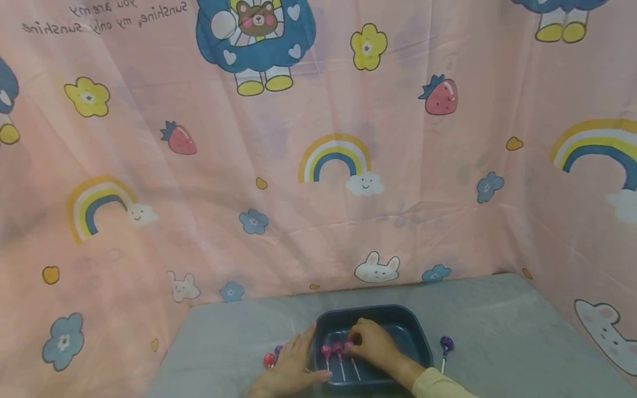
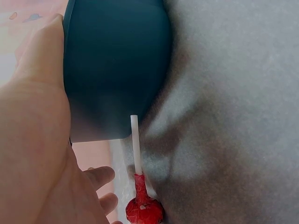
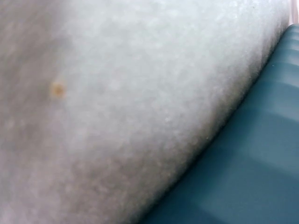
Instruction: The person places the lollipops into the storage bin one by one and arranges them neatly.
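A dark blue tray (image 1: 417, 326) stands on the grey tabletop, with pink-wrapped lollipops (image 1: 326, 350) lying side by side in its left part, white sticks toward me. My right hand (image 1: 377, 344) reaches over the tray and pinches the head of the rightmost pink lollipop (image 1: 354, 369) with thumb and fingertips. Along the tray's left side rests my left hand (image 1: 291, 366), its fingers fairly straight and its thumb at the near rim. In the left wrist view, a red lollipop (image 2: 145, 211) lies beside the tray's outer wall (image 2: 117, 60), below that palm.
To the tray's right lies a purple lollipop (image 1: 447, 344) on the tabletop (image 1: 478, 309). Another purple wrapper (image 1: 278, 349) shows beside the left hand, partly hidden by it. A pink printed curtain (image 1: 328, 221) hangs behind the table and along its sides.
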`<action>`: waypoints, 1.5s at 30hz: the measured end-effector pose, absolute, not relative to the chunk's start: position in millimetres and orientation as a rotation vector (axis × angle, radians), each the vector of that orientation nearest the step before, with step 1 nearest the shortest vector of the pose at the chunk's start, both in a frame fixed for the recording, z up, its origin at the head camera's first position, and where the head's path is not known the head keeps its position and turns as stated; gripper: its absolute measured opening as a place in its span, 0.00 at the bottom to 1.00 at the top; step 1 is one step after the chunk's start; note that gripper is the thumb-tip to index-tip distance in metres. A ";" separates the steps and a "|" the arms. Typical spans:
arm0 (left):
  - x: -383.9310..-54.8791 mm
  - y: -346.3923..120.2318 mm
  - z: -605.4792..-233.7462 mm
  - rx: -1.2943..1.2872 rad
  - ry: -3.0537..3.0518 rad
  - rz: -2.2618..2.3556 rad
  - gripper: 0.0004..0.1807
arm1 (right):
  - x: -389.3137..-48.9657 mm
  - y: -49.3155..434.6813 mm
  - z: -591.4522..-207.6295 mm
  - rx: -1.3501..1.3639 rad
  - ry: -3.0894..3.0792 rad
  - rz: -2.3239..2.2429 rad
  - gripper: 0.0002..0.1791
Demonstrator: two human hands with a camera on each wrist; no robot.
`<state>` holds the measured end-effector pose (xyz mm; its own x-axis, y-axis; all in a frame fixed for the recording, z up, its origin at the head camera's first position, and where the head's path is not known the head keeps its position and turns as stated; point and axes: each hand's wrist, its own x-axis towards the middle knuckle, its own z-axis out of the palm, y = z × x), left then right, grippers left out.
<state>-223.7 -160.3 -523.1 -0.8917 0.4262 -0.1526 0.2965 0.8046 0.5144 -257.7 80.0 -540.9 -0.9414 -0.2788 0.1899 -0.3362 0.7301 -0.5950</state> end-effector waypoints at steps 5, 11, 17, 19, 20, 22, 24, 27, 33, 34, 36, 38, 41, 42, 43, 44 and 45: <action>-225.1 -161.2 -526.1 0.556 2.735 0.711 0.56 | -258.7 80.1 -543.9 0.500 -2.838 1.008 0.13; -227.6 -162.0 -530.0 0.581 2.742 0.711 0.56 | -258.4 80.5 -543.9 0.479 -2.839 1.052 0.15; -229.1 -161.4 -531.1 0.598 2.748 0.713 0.55 | -258.2 81.1 -542.5 0.422 -2.867 1.141 0.16; -229.2 -160.8 -531.1 0.586 2.749 0.708 0.56 | -258.4 82.4 -542.5 0.418 -2.873 1.172 0.15; -229.2 -160.4 -531.0 0.581 2.749 0.706 0.56 | -258.4 83.3 -542.5 0.427 -2.871 1.185 0.15; -229.1 -159.5 -530.6 0.560 2.745 0.705 0.55 | -258.3 85.5 -541.8 0.463 -2.864 1.211 0.15; -229.1 -159.0 -530.5 0.539 2.740 0.707 0.55 | -257.9 87.4 -540.1 0.514 -2.856 1.243 0.14; -228.6 -158.7 -530.3 0.507 2.733 0.714 0.56 | -257.2 89.2 -536.2 0.580 -2.858 1.296 0.15; -227.3 -158.8 -528.9 0.469 2.730 0.710 0.56 | -255.3 88.7 -531.1 0.602 -2.864 1.349 0.14; -227.1 -158.8 -528.6 0.468 2.729 0.711 0.56 | -255.2 88.3 -531.3 0.599 -2.862 1.347 0.13; -227.0 -158.8 -528.2 0.473 2.728 0.715 0.56 | -255.3 87.6 -532.3 0.592 -2.856 1.341 0.13; -227.0 -158.8 -527.8 0.476 2.729 0.717 0.55 | -255.7 86.9 -533.7 0.581 -2.856 1.333 0.13; -227.4 -159.0 -527.4 0.483 2.728 0.717 0.55 | -256.0 85.9 -534.6 0.562 -2.857 1.339 0.12; -227.5 -159.1 -527.2 0.483 2.727 0.717 0.55 | -256.2 85.7 -534.9 0.557 -2.857 1.342 0.12; -227.5 -159.2 -527.1 0.483 2.726 0.717 0.55 | -256.2 85.6 -534.9 0.551 -2.859 1.344 0.12; -227.8 -159.5 -527.3 0.489 2.723 0.716 0.55 | -256.3 85.6 -535.0 0.547 -2.861 1.344 0.12; -227.9 -159.5 -527.1 0.491 2.722 0.716 0.55 | -256.4 85.5 -535.2 0.549 -2.857 1.349 0.12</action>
<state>-227.9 -159.5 -527.1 -0.9017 0.3916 -0.1834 0.2507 0.8191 0.5160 -256.4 85.5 -535.2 -0.9393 -0.3321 0.0861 -0.2775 0.5880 -0.7598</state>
